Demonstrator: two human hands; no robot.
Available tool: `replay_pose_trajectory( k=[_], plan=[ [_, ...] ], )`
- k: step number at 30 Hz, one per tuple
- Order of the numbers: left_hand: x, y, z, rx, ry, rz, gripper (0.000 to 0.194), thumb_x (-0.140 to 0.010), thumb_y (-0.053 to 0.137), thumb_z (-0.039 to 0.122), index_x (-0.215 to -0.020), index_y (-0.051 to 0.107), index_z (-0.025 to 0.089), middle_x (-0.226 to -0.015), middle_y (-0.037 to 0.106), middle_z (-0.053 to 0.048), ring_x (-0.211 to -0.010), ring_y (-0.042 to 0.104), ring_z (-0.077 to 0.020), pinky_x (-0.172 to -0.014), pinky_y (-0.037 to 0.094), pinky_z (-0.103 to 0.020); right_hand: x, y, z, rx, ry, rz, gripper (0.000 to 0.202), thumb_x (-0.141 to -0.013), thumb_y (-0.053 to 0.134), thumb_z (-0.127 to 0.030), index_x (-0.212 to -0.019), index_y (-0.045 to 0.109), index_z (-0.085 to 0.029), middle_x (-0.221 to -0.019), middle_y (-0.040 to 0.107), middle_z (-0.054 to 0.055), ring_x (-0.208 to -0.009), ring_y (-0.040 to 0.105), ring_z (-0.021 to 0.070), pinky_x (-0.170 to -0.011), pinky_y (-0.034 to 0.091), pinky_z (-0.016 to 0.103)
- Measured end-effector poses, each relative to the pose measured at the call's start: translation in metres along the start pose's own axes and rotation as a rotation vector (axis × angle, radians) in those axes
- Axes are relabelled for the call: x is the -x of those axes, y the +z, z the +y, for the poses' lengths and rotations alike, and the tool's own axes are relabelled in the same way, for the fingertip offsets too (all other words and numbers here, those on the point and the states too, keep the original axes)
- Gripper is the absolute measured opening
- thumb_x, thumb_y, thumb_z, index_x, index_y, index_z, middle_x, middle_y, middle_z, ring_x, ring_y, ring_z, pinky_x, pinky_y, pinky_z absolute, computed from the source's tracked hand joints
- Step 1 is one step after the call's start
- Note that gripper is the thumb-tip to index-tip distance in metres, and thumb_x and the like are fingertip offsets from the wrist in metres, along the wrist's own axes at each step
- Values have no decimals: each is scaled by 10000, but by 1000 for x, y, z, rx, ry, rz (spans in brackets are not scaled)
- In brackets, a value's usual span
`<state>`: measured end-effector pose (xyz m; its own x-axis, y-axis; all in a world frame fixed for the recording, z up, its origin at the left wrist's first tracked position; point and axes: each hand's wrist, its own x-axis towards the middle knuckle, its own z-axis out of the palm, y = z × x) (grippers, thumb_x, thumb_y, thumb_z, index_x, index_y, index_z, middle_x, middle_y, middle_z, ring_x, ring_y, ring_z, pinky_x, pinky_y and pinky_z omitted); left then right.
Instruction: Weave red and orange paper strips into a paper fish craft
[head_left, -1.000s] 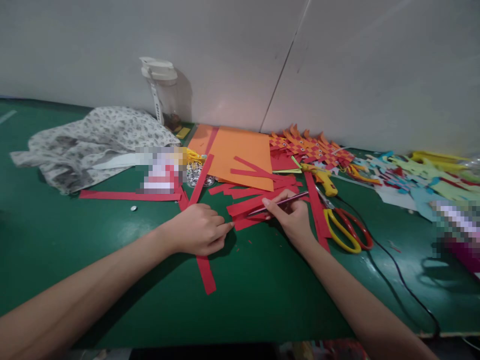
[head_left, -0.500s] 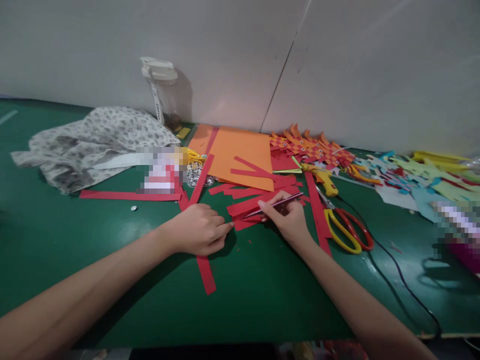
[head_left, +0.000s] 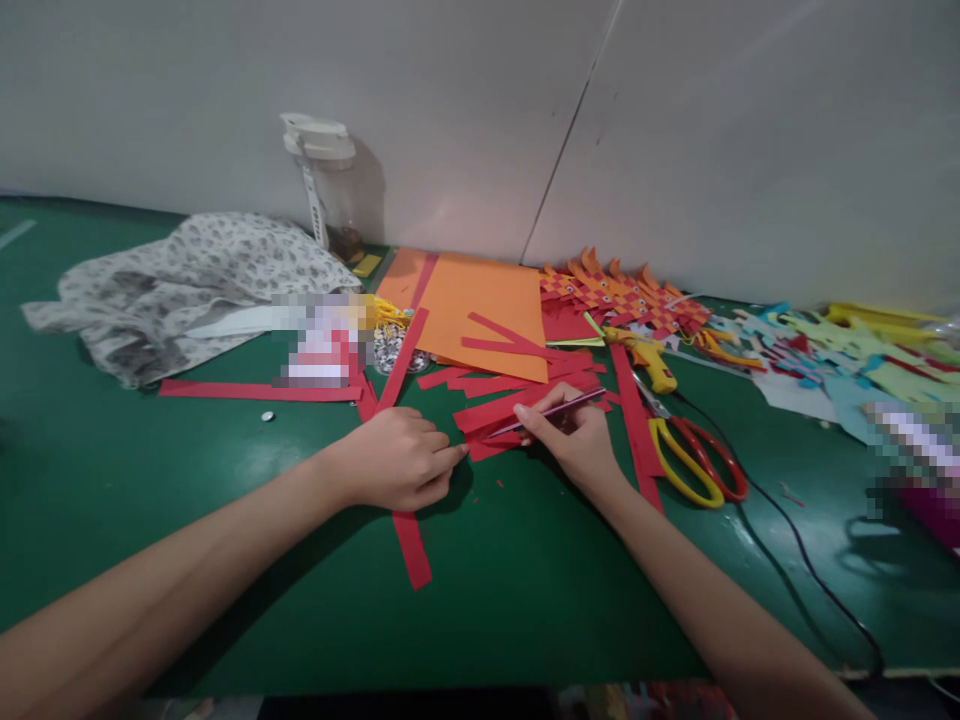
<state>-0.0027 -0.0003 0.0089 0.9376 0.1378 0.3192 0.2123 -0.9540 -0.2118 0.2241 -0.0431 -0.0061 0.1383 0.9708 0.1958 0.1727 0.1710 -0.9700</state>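
Observation:
In the head view my right hand (head_left: pixel 574 435) is closed round a slim dark pencil (head_left: pixel 568 404), held slantwise in a writing grip. The pencil's lower end lies over a red paper piece (head_left: pixel 487 415) with a notched left side. My left hand (head_left: pixel 409 460) is curled, thumb and index fingertip meeting at that paper's lower left corner. Beneath this hand runs a long red paper strip (head_left: pixel 412 555), its near end sticking out. More red paper strips (head_left: pixel 487 382) lie loosely piled just behind, partly over an orange paper sheet (head_left: pixel 480 290).
Scissors (head_left: pixel 686 465) and a yellow glue gun (head_left: pixel 649 360) with a black cord lie to the right. Woven orange-and-red paper fish (head_left: pixel 622 300) and coloured scraps (head_left: pixel 810 345) fill the back right. Patterned cloth (head_left: pixel 202 290) and a lidded bottle (head_left: pixel 322 180) stand at the back left.

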Motion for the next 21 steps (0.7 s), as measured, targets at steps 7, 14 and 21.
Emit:
replay_pose_trajectory(
  k=[7,14,21],
  plan=[
    [0,1,0,8,3,-7,230,-829,441,211,-908,652,165,-578,606,7,-494,553,-153,-440,372,-310,-1,-2,-2,6,-33,136,278,-715,728,-348,-618,509,-207,-497,573,-42,-439,569,125,-440,446,230],
    [1,0,1,6,-1,-1,231,-822,447,199,-923,652,160,-580,612,7,-493,553,-152,-444,368,-304,1,0,-2,5,1,30,275,-707,735,-371,-650,523,-205,-511,598,-24,-457,581,136,-445,448,236],
    [0,0,0,0,0,-16,227,-825,451,213,-919,652,164,-581,607,11,-499,554,-153,-446,376,-313,0,-1,-3,33,-20,90,285,-720,722,-372,-630,509,-205,-488,583,-28,-434,570,132,-432,437,235]
  ],
)
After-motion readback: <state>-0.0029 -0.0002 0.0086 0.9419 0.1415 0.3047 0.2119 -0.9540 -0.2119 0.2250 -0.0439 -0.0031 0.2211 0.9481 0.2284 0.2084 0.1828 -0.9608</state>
